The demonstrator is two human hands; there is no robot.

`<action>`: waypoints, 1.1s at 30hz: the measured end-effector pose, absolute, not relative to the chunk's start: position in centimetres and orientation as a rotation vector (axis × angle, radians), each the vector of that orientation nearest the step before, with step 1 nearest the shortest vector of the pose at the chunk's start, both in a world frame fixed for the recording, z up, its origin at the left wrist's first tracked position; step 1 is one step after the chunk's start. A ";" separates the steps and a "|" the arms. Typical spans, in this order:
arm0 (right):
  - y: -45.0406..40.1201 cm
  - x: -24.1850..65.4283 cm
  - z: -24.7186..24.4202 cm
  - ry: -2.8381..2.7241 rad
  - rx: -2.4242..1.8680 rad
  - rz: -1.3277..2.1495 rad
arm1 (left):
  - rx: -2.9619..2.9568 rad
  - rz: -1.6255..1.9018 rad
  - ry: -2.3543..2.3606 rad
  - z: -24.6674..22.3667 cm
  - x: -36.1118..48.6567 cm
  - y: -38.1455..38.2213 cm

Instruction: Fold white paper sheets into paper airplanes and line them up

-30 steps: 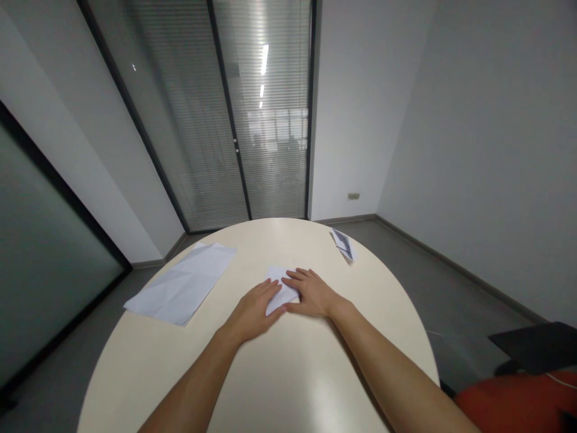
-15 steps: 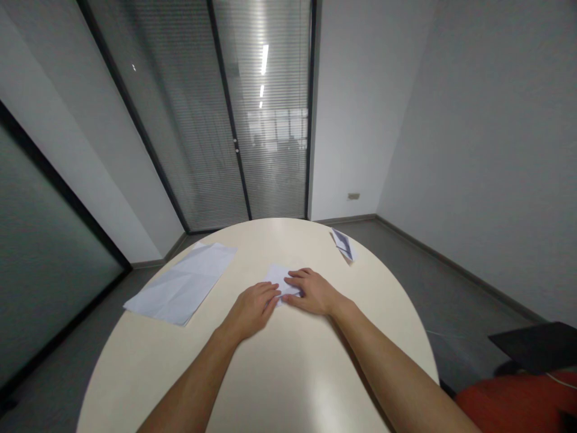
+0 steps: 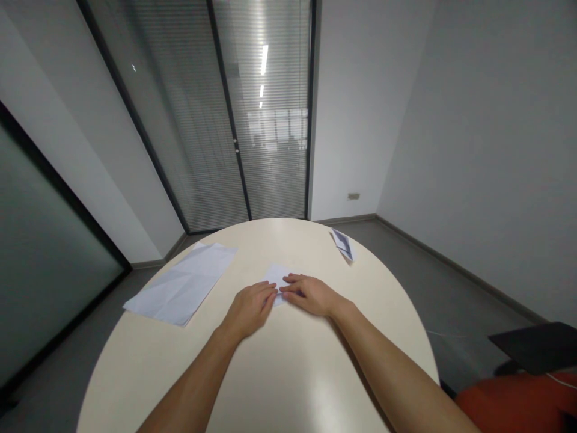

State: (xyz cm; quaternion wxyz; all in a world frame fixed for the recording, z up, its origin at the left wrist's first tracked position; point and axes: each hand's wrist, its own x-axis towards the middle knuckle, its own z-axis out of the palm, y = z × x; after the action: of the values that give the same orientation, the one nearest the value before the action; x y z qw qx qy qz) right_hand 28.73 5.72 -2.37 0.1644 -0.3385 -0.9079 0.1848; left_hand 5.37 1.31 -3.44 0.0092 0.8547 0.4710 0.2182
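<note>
A small folded piece of white paper (image 3: 277, 274) lies on the round table, partly hidden under my fingers. My left hand (image 3: 253, 308) is at its left side, fingers together and thumb close to them, closed on the near left edge. From the right, my right hand (image 3: 311, 294) grips the same paper, its thumb and fingertips drawn close together at the near edge. The fingertips of both hands almost meet there. How the paper is folded beneath them is hard to make out.
Larger creased white sheets (image 3: 180, 285) lie on the table's left. A folded paper piece (image 3: 343, 245) sits near the far right rim of the cream table (image 3: 270, 385). At lower right are a red chair (image 3: 509, 403) and a black flat object (image 3: 536, 346).
The right hand's fingers have drawn down toward the near edge of the paper, and its thumb and fingers are closer together. The left hand has shifted slightly left.
</note>
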 end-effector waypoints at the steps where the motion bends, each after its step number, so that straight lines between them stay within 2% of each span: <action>1: 5.7 28.7 -2.3 -2.588 -0.962 0.536 | 2.668 0.686 1.479 -3.5 5.4 1.3; 33: 6.6 29.0 -3.1 -2.353 -1.257 0.370 | 2.414 0.592 1.740 -4.4 5.3 1.7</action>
State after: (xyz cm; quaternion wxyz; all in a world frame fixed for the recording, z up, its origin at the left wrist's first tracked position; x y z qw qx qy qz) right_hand 28.97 6.62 -3.08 0.2224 -0.4549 -0.8519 0.1338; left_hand 5.28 1.75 -4.42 0.0536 0.7945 0.5726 0.1948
